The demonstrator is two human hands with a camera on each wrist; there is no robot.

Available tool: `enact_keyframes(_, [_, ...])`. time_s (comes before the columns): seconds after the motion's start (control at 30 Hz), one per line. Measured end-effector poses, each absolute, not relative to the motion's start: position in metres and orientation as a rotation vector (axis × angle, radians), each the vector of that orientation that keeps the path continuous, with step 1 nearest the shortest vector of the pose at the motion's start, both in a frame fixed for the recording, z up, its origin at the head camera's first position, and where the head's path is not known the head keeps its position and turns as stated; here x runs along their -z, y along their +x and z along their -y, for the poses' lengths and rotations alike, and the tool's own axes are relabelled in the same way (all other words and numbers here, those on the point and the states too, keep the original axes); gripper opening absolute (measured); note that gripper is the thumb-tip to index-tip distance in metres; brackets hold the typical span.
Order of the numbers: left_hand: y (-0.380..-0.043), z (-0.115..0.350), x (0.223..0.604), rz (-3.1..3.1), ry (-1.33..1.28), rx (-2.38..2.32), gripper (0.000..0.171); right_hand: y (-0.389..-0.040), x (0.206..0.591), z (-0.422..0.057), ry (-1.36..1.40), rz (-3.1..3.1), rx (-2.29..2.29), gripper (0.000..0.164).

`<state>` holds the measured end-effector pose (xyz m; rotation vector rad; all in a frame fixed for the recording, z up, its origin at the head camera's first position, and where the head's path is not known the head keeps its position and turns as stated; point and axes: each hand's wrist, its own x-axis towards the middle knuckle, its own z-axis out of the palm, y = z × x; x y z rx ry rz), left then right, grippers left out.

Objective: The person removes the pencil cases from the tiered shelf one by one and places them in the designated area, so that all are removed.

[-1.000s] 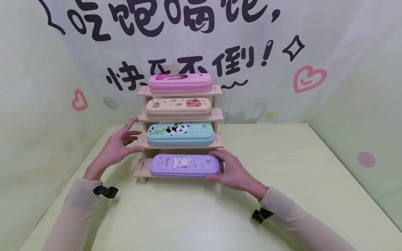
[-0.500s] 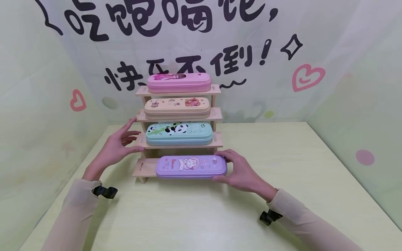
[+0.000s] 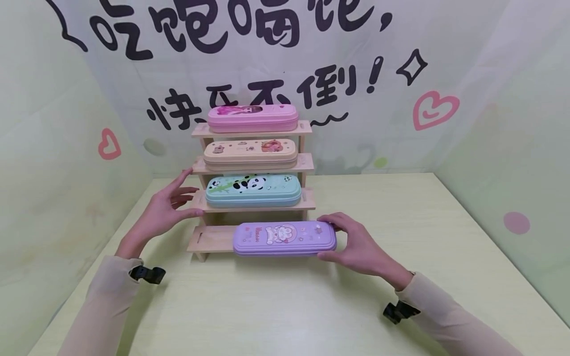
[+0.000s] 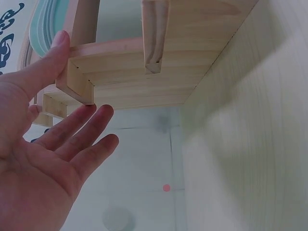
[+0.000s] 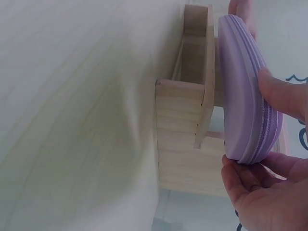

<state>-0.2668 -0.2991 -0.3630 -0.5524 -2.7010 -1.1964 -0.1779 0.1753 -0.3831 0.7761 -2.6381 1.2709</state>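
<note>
My right hand [image 3: 362,247] grips the right end of a purple pencil case [image 3: 285,240] with a rabbit print, thumb on the near side and fingers on the far side. The case sticks out past the right end of the lowest step of a wooden stepped rack [image 3: 211,240]. In the right wrist view, a narrow gap shows between the zipped case [image 5: 243,91] and the step. My left hand [image 3: 162,212] is at the rack's left side. In the left wrist view, its thumb [image 4: 58,48] touches a step's end, its other fingers extended beside the wood.
Higher on the rack lie a teal panda pencil case [image 3: 254,193], a cream one [image 3: 249,155] and a pink one [image 3: 254,118], one per step. The rack stands on a pale wooden table [image 3: 276,301]. Behind it hangs a white backdrop [image 3: 338,138] with black lettering.
My right hand has drawn the purple pencil case to the right along the lowest step, baring the step's left part. My left hand has stayed at the rack's side.
</note>
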Motion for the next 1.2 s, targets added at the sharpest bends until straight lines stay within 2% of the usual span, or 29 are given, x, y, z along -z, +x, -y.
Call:
enact_keyframes(0.67, [-0.268, 0.301, 0.365, 2.688, -0.576, 1.201, 0.114, -0.168, 0.371, -0.231, 0.76, 2.657, -1.195, 0.07])
enact_keyframes(1.2, [-0.267, 0.3, 0.365, 2.683, -0.575, 1.209, 0.114, -0.163, 0.366, -0.284, 0.875, 2.606, -1.238, 0.068])
